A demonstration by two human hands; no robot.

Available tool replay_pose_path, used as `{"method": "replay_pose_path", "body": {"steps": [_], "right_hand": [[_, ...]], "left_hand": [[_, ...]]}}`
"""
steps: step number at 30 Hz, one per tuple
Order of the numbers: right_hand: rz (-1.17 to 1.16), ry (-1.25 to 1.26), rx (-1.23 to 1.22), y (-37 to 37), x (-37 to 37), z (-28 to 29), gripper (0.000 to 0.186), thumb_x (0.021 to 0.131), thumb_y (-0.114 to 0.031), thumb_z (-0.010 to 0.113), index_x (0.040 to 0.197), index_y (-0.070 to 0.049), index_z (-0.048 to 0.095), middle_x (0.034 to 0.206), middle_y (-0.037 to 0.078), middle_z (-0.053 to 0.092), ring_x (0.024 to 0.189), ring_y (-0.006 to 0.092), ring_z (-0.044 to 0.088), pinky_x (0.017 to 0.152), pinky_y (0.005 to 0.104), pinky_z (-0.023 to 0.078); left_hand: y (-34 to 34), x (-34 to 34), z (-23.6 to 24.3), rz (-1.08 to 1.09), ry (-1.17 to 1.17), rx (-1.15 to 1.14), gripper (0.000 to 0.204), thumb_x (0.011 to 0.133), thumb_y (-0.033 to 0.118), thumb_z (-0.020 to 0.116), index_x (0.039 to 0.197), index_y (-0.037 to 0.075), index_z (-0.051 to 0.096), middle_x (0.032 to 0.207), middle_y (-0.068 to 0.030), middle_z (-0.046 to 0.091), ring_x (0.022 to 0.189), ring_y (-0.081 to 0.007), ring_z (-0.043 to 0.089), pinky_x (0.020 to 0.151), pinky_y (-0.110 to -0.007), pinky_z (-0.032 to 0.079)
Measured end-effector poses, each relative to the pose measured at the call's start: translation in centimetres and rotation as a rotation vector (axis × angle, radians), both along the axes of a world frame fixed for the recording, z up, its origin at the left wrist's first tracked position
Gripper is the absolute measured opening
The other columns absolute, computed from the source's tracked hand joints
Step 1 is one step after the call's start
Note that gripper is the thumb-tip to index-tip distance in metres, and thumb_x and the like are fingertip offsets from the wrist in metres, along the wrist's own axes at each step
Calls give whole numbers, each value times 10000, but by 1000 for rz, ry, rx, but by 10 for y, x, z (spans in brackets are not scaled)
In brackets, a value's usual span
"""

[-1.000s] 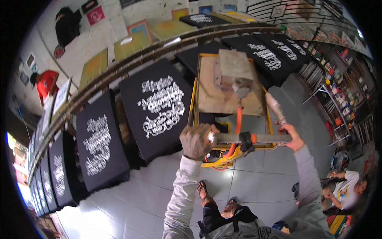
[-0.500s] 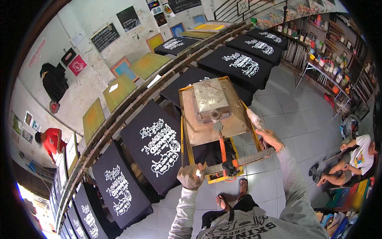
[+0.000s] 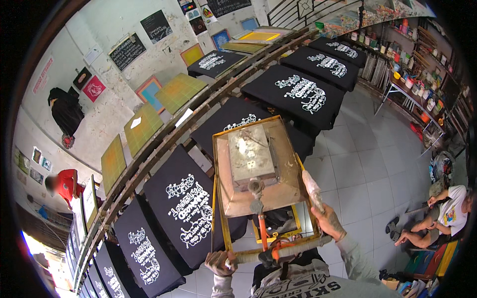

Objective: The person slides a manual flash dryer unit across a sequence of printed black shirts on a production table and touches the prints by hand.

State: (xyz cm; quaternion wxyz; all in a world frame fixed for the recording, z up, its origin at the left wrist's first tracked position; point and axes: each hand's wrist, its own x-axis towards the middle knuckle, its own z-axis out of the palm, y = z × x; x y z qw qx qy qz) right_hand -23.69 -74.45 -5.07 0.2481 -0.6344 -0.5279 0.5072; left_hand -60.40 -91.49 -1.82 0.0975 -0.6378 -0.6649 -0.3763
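A hooded metal heater (image 3: 226, 188) with a yellow frame and a box on top hangs in front of me, partly over a black T-shirt (image 3: 213, 119) on a board. From the box runs an orange hose (image 3: 263, 231) toward a wrapped crossbar (image 3: 293, 250) close to my body. My left hand (image 3: 221, 263) is closed round the left end of the crossbar. At the frame's right side, my right hand (image 3: 328, 222) grips a cloth-wrapped handle (image 3: 312, 187). White lettering shows on the black T-shirt (image 3: 181, 208) left of the heater.
Printed black shirts line a long slanted rail (image 3: 164, 134). Screen frames (image 3: 180, 91) lean along the wall behind it. A person in red (image 3: 68, 186) stands far left; another person (image 3: 437, 213) sits at right. Bottles crowd a side table (image 3: 412, 92). The floor (image 3: 355, 174) is tiled.
The heater has come closer to my body, its crossbar now lower in the picture. Both hands moved down with it, still holding on. More of the shirt behind it shows.
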Motion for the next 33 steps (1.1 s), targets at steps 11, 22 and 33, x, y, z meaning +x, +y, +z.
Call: {"method": "replay_pose_path", "body": {"steps": [11, 22, 33], "right_hand": [[-3, 36, 28, 25, 13, 11, 586, 983, -531, 657, 1022, 53, 648, 839, 171, 672, 782, 264, 628, 724, 405, 494], [86, 42, 2, 70, 40, 14, 514, 986, -463, 683, 1058, 45, 656, 824, 115, 644, 768, 212, 585, 729, 376, 482], [111, 26, 32, 69, 43, 7, 400, 989, -367, 707, 1056, 26, 676, 831, 76, 664, 764, 183, 583, 709, 363, 475]], "left_hand": [[19, 29, 7, 57, 45, -28, 364, 805, 167, 633, 520, 110, 414, 475, -62, 406, 404, -259, 402, 474, -403, 284], [32, 69, 8, 111, 38, -6, 356, 807, 131, 642, 523, 99, 429, 488, -63, 417, 412, -266, 437, 452, -396, 317], [23, 66, 2, 108, 16, 32, 288, 749, 112, 691, 575, 120, 462, 504, -28, 447, 407, -224, 424, 460, -366, 310]]}}
